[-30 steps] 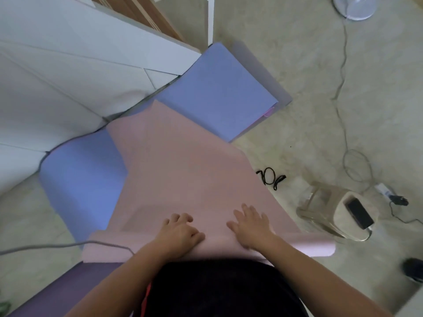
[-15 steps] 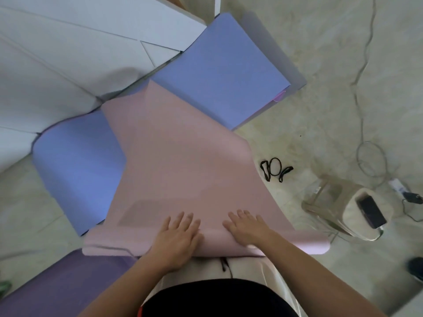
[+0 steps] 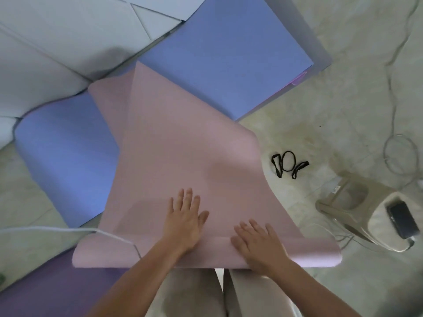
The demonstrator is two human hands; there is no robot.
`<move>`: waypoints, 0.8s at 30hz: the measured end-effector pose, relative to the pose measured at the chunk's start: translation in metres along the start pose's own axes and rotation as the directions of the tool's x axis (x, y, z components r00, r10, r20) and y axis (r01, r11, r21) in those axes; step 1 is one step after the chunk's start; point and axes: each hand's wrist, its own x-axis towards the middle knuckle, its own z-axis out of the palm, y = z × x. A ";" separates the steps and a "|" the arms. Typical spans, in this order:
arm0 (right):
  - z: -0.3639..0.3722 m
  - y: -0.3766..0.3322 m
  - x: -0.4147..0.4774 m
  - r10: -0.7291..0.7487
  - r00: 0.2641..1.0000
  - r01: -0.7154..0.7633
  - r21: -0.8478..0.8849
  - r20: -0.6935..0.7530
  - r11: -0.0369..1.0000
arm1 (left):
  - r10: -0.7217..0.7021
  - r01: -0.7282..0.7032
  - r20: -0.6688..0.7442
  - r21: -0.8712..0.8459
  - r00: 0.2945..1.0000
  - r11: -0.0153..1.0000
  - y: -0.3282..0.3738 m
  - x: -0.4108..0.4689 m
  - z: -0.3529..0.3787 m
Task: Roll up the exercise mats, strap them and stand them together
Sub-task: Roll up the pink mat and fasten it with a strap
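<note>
We see the pink mat spread across the middle of the floor, running from six o'clock up toward eleven. Its near end is rolled into a low tube just in front of the person's knees. Both hands lie flat on it, apart from one another, with fingers straight and clamped on nothing. The left hand rests a little further forward, its palm at the roll's front edge and its fingers reaching onto the flat sheet. The right hand presses on top of the roll, at about four o'clock from the left.

Under the pink mat lies a blue mat, showing at one o'clock and again at nine o'clock. A purple mat shows at seven o'clock, partly beneath the roll. A white cable crosses from the left edge and goes under the roll's left end.

On bare floor at two o'clock from the right hand lie the black straps, near the pink mat's edge but apart from it. At three o'clock a pale stool carries a dark phone. A small label on the stool is too small for us to read. A thin grey cord loops on the floor beyond it. White panels fill the ten o'clock corner.
</note>
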 end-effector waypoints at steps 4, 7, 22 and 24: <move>-0.011 0.010 0.054 0.047 0.988 -0.040 -0.050 0.145 0.998 | 0.149 -0.148 -0.014 0.066 0.989 0.987 -0.004 -0.030 0.017; -0.015 0.011 0.087 0.080 0.994 -0.075 -0.072 0.074 0.995 | 0.085 -0.088 0.036 0.079 0.996 0.993 -0.010 -0.018 0.023; -0.018 0.015 0.086 -0.198 0.976 0.180 -0.167 -0.096 0.969 | 0.114 -0.069 0.116 -0.333 0.987 0.940 -0.032 0.067 0.005; -0.028 0.017 0.093 -0.214 0.977 0.209 -0.211 -0.001 0.955 | 0.233 -0.221 0.212 -0.080 0.949 0.972 -0.034 0.053 -0.004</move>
